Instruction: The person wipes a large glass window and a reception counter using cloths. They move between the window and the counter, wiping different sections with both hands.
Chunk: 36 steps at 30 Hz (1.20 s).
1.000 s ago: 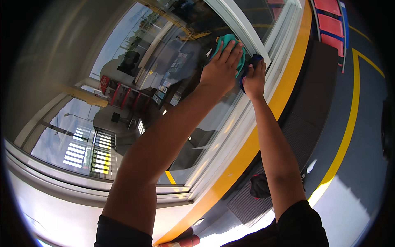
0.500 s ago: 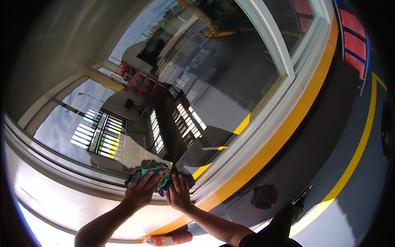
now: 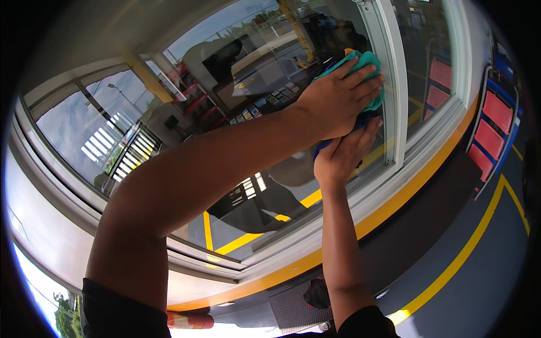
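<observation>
My left hand (image 3: 336, 101) presses a bunched teal cloth (image 3: 369, 63) against the window glass (image 3: 265, 135), near its right-hand frame. The fingers curve over the cloth, whose edge shows past the fingertips. Just below, my right hand (image 3: 345, 158) is on a dark blue cloth (image 3: 322, 147), mostly hidden under its palm and fingers. Whether the two cloths form one bundle I cannot tell. My left forearm crosses in front of the pane from lower left; the right arm rises from below.
A white upright frame (image 3: 396, 101) borders the pane on the right. Beneath the sill runs a yellow ledge (image 3: 389, 217), with a dark textured mat (image 3: 406, 242) beyond. Red seats (image 3: 489, 138) stand at far right. A black cap-like item (image 3: 317, 293) and a red cylinder (image 3: 190, 321) lie low.
Both hands have moved with the cloths from the pane's lower corner up and right to the upright frame. My left arm now reaches across the glass, and the view has shifted.
</observation>
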Each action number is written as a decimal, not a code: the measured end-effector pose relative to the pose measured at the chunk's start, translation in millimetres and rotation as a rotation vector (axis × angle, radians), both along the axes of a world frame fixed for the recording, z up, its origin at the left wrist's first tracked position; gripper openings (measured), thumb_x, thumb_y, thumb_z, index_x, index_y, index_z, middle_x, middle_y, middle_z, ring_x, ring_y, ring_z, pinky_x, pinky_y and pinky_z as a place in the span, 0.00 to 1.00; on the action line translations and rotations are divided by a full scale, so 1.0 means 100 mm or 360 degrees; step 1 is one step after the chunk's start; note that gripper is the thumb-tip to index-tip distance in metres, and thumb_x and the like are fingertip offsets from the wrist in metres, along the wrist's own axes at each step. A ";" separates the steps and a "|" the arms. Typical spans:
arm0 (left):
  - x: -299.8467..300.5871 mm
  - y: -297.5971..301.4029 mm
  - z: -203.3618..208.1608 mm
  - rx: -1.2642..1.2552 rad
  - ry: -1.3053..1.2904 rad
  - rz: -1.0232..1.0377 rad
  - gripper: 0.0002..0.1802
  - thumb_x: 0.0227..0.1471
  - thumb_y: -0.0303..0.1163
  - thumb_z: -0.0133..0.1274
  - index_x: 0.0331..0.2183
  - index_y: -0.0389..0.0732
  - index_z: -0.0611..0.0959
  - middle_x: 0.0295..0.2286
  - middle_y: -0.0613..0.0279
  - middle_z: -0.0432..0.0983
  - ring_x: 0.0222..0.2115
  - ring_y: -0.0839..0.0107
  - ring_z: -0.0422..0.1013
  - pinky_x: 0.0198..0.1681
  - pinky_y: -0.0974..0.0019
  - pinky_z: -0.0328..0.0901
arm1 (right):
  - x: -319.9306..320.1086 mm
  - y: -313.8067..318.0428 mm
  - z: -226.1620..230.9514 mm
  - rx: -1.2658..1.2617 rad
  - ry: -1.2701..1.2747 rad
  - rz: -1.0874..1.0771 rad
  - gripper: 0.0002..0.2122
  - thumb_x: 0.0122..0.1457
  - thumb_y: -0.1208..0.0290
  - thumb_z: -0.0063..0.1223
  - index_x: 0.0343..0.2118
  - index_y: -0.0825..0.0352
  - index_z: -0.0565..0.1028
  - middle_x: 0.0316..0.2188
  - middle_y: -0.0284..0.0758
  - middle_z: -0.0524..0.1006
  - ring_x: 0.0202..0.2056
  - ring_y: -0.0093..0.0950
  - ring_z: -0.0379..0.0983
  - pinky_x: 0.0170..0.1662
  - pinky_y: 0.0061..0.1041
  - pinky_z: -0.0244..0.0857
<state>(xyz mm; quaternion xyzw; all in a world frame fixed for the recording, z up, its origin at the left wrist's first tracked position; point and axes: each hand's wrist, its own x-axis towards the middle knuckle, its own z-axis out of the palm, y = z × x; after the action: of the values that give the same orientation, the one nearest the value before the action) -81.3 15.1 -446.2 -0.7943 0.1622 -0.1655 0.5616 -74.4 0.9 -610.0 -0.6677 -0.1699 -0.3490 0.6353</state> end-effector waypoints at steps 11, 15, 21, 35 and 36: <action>-1.17 0.25 0.62 -0.0349 -0.0377 -0.0003 0.38 0.59 0.44 0.53 0.69 0.49 0.68 0.72 0.71 0.54 0.72 0.68 0.51 0.75 0.52 0.43 | -0.83 0.14 0.89 0.0504 0.0247 0.0328 0.33 0.72 0.61 0.40 0.70 0.82 0.52 0.71 0.57 0.52 0.70 0.60 0.49 0.70 0.51 0.49; -2.82 0.30 0.74 -0.0798 -0.0558 0.0437 0.38 0.58 0.35 0.54 0.69 0.54 0.68 0.71 0.73 0.56 0.71 0.64 0.52 0.74 0.47 0.46 | -2.70 0.50 0.75 0.0290 -0.0290 0.0736 0.33 0.70 0.59 0.46 0.70 0.80 0.55 0.72 0.61 0.48 0.73 0.61 0.41 0.72 0.58 0.36; -3.83 0.63 0.90 -0.0565 -0.1030 0.0710 0.43 0.54 0.28 0.59 0.70 0.49 0.66 0.71 0.64 0.55 0.72 0.55 0.51 0.73 0.42 0.46 | -3.45 0.67 0.72 -0.0059 -0.0780 0.1095 0.18 0.69 0.60 0.50 0.59 0.55 0.78 0.68 0.27 0.69 0.73 0.36 0.54 0.73 0.40 0.37; -0.23 0.00 1.27 -0.0828 -0.0802 -0.0309 0.37 0.57 0.39 0.52 0.66 0.37 0.70 0.71 0.57 0.55 0.72 0.56 0.50 0.75 0.45 0.44 | 0.14 -0.13 1.38 -0.0239 -0.0497 0.0212 0.37 0.68 0.36 0.39 0.69 0.62 0.64 0.75 0.44 0.52 0.75 0.52 0.41 0.72 0.61 0.34; -0.04 0.01 1.25 -0.0805 -0.0794 -0.0295 0.37 0.58 0.41 0.51 0.65 0.36 0.71 0.70 0.56 0.56 0.72 0.55 0.49 0.75 0.46 0.42 | 0.40 -0.15 1.37 -0.0263 -0.0469 0.0218 0.41 0.67 0.33 0.36 0.72 0.62 0.59 0.76 0.43 0.48 0.76 0.52 0.40 0.72 0.62 0.34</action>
<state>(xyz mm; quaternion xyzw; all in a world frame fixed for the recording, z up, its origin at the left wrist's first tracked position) -85.2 16.4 -320.9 -0.8252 0.0453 -0.4392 0.3522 -34.0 -13.6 -473.4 -0.6461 -0.3343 -0.3839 0.5687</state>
